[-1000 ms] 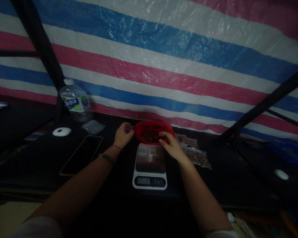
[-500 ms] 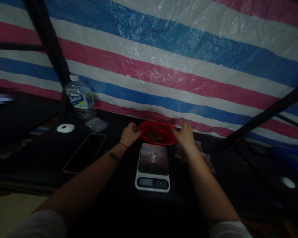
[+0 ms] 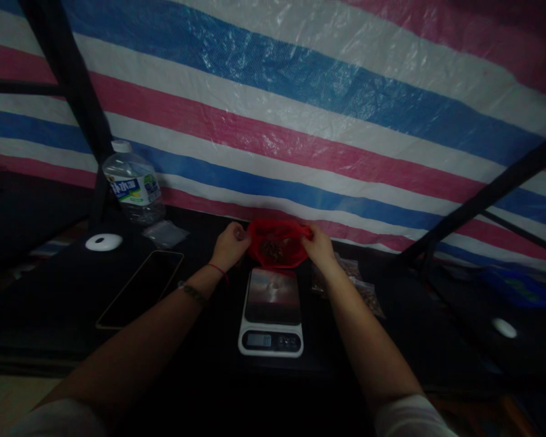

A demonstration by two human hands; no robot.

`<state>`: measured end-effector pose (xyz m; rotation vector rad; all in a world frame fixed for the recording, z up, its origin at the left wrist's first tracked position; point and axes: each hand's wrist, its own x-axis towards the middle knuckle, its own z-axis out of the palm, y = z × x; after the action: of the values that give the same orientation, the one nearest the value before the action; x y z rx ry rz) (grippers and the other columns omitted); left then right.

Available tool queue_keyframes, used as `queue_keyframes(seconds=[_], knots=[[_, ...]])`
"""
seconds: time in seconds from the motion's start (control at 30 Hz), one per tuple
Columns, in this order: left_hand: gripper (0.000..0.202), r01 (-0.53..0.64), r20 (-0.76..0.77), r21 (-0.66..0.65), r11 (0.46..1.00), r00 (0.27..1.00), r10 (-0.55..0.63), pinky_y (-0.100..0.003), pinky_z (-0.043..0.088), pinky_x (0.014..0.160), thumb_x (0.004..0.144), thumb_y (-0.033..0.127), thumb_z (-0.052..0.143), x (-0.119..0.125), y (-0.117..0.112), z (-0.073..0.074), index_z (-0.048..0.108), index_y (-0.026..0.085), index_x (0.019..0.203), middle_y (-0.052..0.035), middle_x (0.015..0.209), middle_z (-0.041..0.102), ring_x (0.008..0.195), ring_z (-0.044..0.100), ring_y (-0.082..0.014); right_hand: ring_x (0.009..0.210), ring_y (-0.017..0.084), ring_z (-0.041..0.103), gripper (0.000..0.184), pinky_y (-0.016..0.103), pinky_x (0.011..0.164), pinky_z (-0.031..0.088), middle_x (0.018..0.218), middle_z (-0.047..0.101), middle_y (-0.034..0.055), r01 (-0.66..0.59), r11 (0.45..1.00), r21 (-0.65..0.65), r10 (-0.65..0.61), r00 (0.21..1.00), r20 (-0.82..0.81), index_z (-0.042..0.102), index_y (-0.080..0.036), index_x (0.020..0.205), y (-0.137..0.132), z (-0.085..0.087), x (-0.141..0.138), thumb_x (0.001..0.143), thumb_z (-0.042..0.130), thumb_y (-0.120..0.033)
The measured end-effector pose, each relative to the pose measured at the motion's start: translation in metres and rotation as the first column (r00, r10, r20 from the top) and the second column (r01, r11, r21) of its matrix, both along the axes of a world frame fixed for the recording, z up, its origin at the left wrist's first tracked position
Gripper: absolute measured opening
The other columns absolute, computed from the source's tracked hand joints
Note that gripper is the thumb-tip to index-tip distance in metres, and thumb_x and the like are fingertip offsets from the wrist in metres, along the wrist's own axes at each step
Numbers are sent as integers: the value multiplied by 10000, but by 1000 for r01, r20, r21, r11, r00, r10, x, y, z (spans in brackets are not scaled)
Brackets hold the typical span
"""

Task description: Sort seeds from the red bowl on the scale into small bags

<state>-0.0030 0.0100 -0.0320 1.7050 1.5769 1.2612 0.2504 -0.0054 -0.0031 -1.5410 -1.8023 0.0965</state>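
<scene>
Just behind the scale is a red plastic bag (image 3: 291, 258), its mouth spread, with small brown pieces (image 3: 270, 249) inside. My left hand (image 3: 230, 244) pinches the left side of its rim. On the opposite side, my right hand (image 3: 317, 244) is closed on the rim. Between my forearms stands a white digital kitchen scale (image 3: 273, 300) with a shiny plate and a small display; nothing lies on the plate. Several small clear bags of brown pieces (image 3: 366, 294) lie beside my right wrist, partly covered by it.
A phone (image 3: 141, 288) lies left of my left forearm. Behind it are a clear packet (image 3: 166, 233), a white oval object (image 3: 104, 242) and a large plastic bottle (image 3: 134, 188). Striped sheeting (image 3: 273, 139) rises behind the black table. Another white object (image 3: 504, 328) lies at right.
The red bag's sides are pulled up and its mouth has narrowed, with my right hand now closed on the rim. The view has shifted slightly, moving everything left.
</scene>
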Motion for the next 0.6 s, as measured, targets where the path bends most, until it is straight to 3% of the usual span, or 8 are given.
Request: queue_keyframes(seconds=[0.13,0.27,0.4,0.43,0.5,0.57,0.6], knots=[[176,2,-15,40,999,1000,-2,-242,436,656,716,313,586,-4,-4,-3,513,190,819,-13,783,626,715,595,-145,994,206,619,391,327,927,449,1088,678,95,31,998,46,-29,998,-49,616,-143,1125,-2,-10,1,760,477,-146],[159,104,-154,-81,991,981,-116,-247,412,596,697,292,595,-9,-8,-8,528,195,803,-11,741,624,671,591,-156,956,221,614,387,350,900,459,1047,675,93,10,999,-34,-9,999,31,612,-155,1122,-11,-13,6,741,565,-203],[189,125,-185,-92,988,973,-140,-249,415,603,712,349,602,-14,-12,-9,524,202,803,-13,763,638,690,603,-162,986,233,578,332,368,894,450,1049,644,129,74,975,209,-74,997,-10,615,-126,1074,-28,1,0,790,576,-291],[199,118,-183,-75,990,974,-130,-250,418,610,719,364,599,-14,-12,-10,519,203,803,-15,767,639,698,606,-163,940,216,589,264,352,865,460,1000,655,114,19,976,215,-19,1000,-5,634,-135,1024,-30,5,-4,823,536,-276],[210,112,-189,-46,993,975,-119,-250,420,615,730,381,594,-14,-13,-11,511,204,806,-15,762,634,699,609,-164,881,184,607,205,318,833,467,932,680,78,-222,970,99,215,974,75,669,-162,947,-30,11,-18,850,498,-221],[209,122,-202,-23,992,971,-124,-250,420,612,735,382,591,-13,-12,-14,505,206,808,-13,755,625,695,610,-164,914,171,615,215,302,861,457,946,697,63,-439,892,-105,451,875,175,693,-176,934,-22,10,-33,838,502,-151],[205,131,-207,-13,991,969,-131,-249,421,613,737,379,589,-12,-12,-15,503,208,809,-12,755,622,698,611,-165,940,171,614,233,300,885,447,971,699,65,-470,865,-176,500,838,220,701,-174,939,-15,8,-41,833,501,-124]])
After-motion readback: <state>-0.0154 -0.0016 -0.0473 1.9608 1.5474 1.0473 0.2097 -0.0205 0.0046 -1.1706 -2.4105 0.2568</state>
